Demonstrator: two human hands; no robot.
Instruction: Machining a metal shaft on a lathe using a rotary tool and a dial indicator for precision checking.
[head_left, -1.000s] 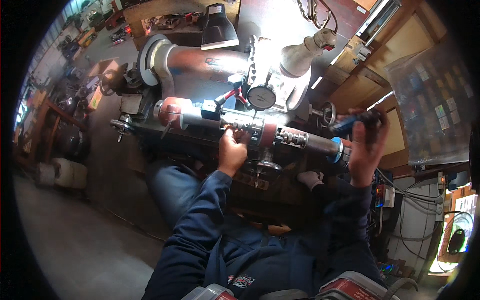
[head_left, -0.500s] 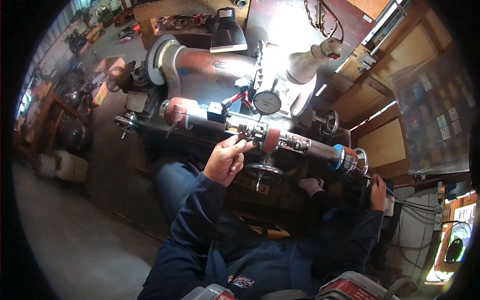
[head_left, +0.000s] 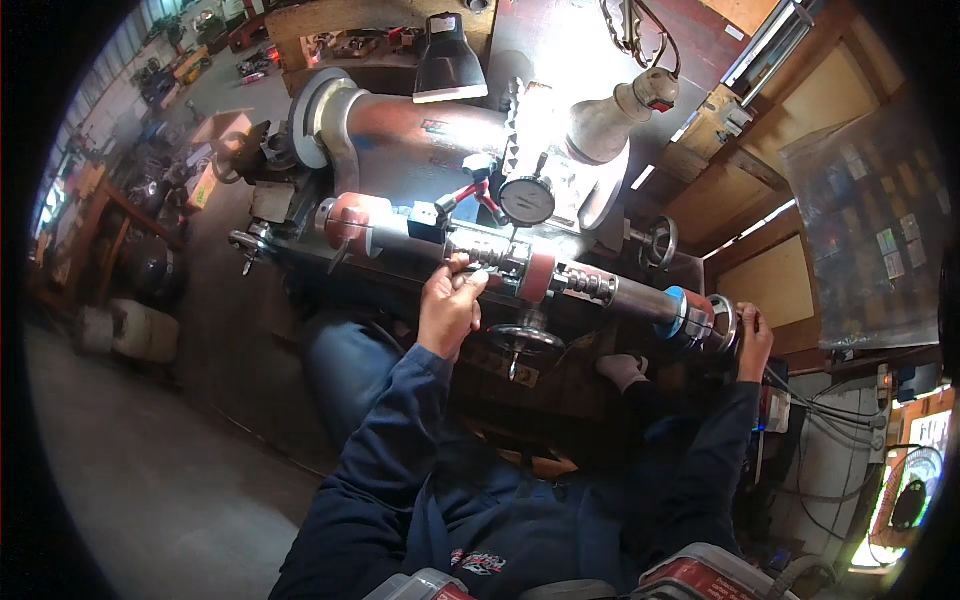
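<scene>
A long steel shaft with lobes, like a camshaft, lies horizontally between two red-capped end fixtures, with a red middle support. A round dial gauge on a red jointed arm stands over it, its stem pointing down. My left hand has its fingertips closed at the shaft's bright steel parts left of the middle support; what exactly they grip is hidden. My right hand grips the handwheel at the right end, beside a blue ring.
Above stands a pale machine head with a black lamp. A lower handwheel faces me. Plastic sheeting, cables and a fan are at right. Crates and parts crowd the left floor; a socked foot is below.
My right hand has left its raised position with a dark object, which I no longer see, and moved onto the right handwheel. My left hand has shifted slightly, its fingers still at the shaft.
</scene>
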